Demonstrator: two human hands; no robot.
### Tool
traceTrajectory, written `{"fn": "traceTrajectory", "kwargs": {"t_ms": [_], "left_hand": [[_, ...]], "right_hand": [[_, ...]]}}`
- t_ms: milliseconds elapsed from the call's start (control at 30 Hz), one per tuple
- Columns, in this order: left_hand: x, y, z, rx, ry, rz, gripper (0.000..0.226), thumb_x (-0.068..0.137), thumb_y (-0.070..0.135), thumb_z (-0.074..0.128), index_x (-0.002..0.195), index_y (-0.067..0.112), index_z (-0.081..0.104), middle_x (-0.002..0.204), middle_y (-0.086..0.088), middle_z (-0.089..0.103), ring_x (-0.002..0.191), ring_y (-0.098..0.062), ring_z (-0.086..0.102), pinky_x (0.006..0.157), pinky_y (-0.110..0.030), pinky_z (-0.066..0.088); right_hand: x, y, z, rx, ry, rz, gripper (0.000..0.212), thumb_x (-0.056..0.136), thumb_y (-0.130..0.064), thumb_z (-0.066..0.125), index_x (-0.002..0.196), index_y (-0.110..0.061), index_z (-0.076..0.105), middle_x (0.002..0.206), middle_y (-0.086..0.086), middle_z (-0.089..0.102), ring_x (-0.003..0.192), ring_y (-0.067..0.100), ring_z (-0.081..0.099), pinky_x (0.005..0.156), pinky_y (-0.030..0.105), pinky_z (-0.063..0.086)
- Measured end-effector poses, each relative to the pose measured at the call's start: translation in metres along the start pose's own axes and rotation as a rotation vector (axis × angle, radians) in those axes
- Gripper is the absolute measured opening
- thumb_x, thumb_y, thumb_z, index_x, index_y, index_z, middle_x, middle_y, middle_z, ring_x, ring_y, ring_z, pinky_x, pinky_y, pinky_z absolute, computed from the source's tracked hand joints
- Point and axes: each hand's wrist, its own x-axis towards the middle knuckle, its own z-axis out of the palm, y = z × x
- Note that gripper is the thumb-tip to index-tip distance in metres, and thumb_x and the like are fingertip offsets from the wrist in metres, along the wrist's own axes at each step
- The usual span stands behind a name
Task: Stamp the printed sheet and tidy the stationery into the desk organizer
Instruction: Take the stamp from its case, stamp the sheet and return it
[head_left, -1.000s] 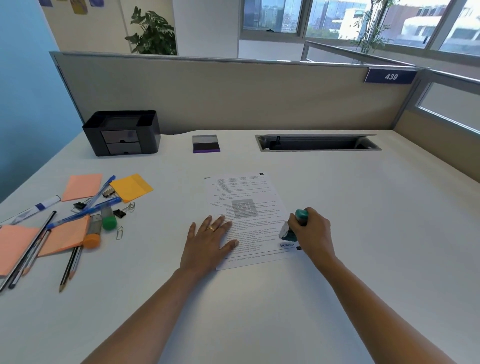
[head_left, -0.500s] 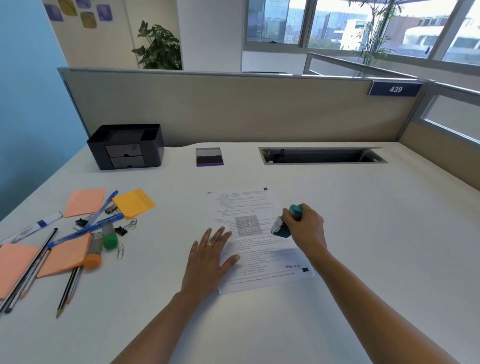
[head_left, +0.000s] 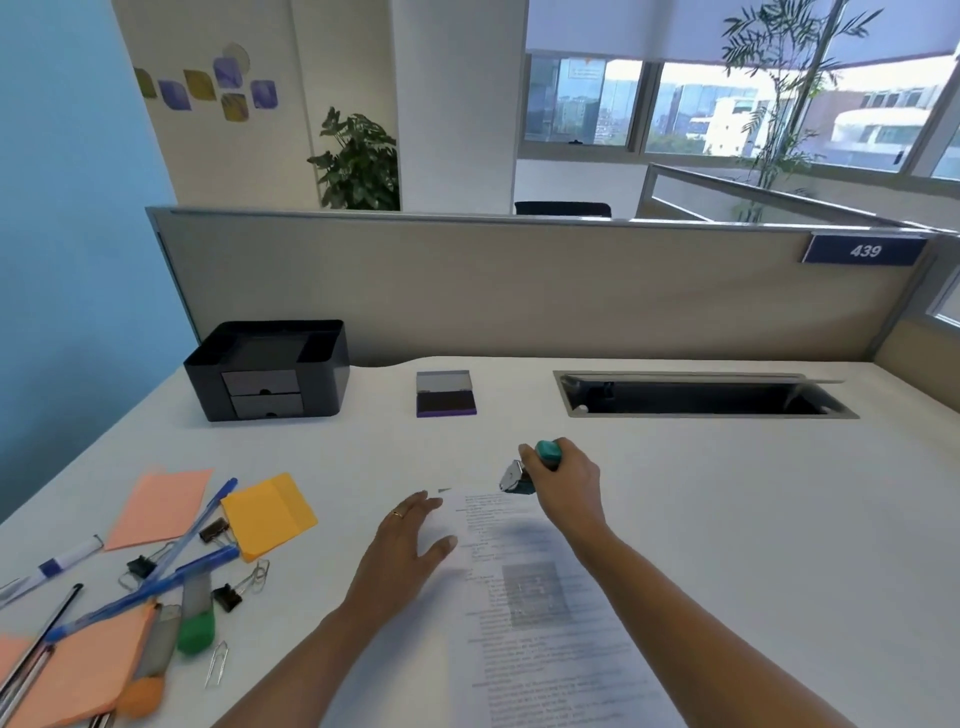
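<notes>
The printed sheet (head_left: 540, 613) lies on the white desk (head_left: 727, 519) in front of me. My left hand (head_left: 410, 545) rests flat, fingers straight, on the sheet's upper left corner. My right hand (head_left: 563, 475) grips a teal-handled stamp (head_left: 524, 470) in the air just beyond the sheet's top edge, its face tilted to the left. An open purple ink pad (head_left: 445, 393) sits further back. The black desk organizer (head_left: 267, 369), with two small drawers, stands at the back left.
Loose stationery lies at the left: orange sticky notes (head_left: 161, 506), a yellow pad (head_left: 270, 514), blue pens (head_left: 150, 587), pencils (head_left: 31, 654), highlighters (head_left: 196, 618), binder clips (head_left: 227, 597) and paper clips (head_left: 218, 670). A cable slot (head_left: 701, 397) opens at the back right, before the partition (head_left: 519, 291).
My right hand has lifted the stamp off the sheet's lower right and carried it forward past the top edge. My left hand slid up the sheet. The camera tilted upward.
</notes>
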Motion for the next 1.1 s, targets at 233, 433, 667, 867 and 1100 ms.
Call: {"fn": "traceTrajectory", "kwargs": {"t_ms": [233, 433, 667, 867, 1100], "left_hand": [[0.097, -0.013, -0.02, 0.033, 0.069, -0.044, 0.041, 0.089, 0.031, 0.057, 0.127, 0.017, 0.05, 0.135, -0.001, 0.048, 0.099, -0.014, 0.057, 0.087, -0.018, 0.041], [0.169, -0.027, -0.028, -0.054, 0.177, -0.163, 0.032, 0.09, 0.027, 0.057, 0.117, 0.009, 0.058, 0.109, -0.009, 0.061, 0.091, -0.019, 0.055, 0.085, -0.029, 0.047], [0.221, -0.042, -0.03, -0.222, 0.268, -0.268, 0.027, 0.088, 0.02, 0.061, 0.11, 0.003, 0.061, 0.093, -0.007, 0.057, 0.092, -0.032, 0.062, 0.086, -0.043, 0.053], [0.257, -0.056, -0.025, -0.236, 0.316, -0.324, 0.023, 0.087, 0.016, 0.061, 0.105, 0.001, 0.063, 0.103, -0.018, 0.066, 0.095, -0.033, 0.062, 0.087, -0.043, 0.052], [0.297, -0.048, -0.031, -0.164, 0.308, -0.382, 0.025, 0.082, 0.017, 0.067, 0.101, 0.001, 0.065, 0.105, -0.019, 0.066, 0.094, -0.035, 0.063, 0.087, -0.042, 0.053]], "right_hand": [[0.072, -0.002, 0.043, 0.157, 0.103, 0.065, 0.022, 0.089, -0.031, 0.058, 0.091, -0.009, 0.057, 0.086, 0.005, 0.06, 0.076, 0.014, 0.053, 0.069, 0.021, 0.039], [0.113, 0.016, 0.085, 0.359, 0.177, 0.235, 0.023, 0.087, -0.024, 0.063, 0.105, -0.01, 0.06, 0.099, 0.009, 0.065, 0.092, 0.023, 0.06, 0.083, 0.029, 0.049], [0.133, 0.026, 0.11, 0.392, 0.261, 0.219, 0.026, 0.087, -0.01, 0.061, 0.112, -0.007, 0.053, 0.12, 0.012, 0.059, 0.097, 0.014, 0.051, 0.082, 0.02, 0.043], [0.151, 0.028, 0.12, 0.368, 0.261, 0.179, 0.025, 0.086, -0.008, 0.062, 0.108, -0.005, 0.052, 0.12, 0.014, 0.059, 0.097, 0.013, 0.052, 0.08, 0.021, 0.047], [0.155, 0.03, 0.126, 0.294, 0.217, 0.145, 0.024, 0.086, -0.009, 0.061, 0.108, -0.005, 0.051, 0.121, 0.013, 0.058, 0.101, 0.017, 0.055, 0.084, 0.025, 0.05]]}}
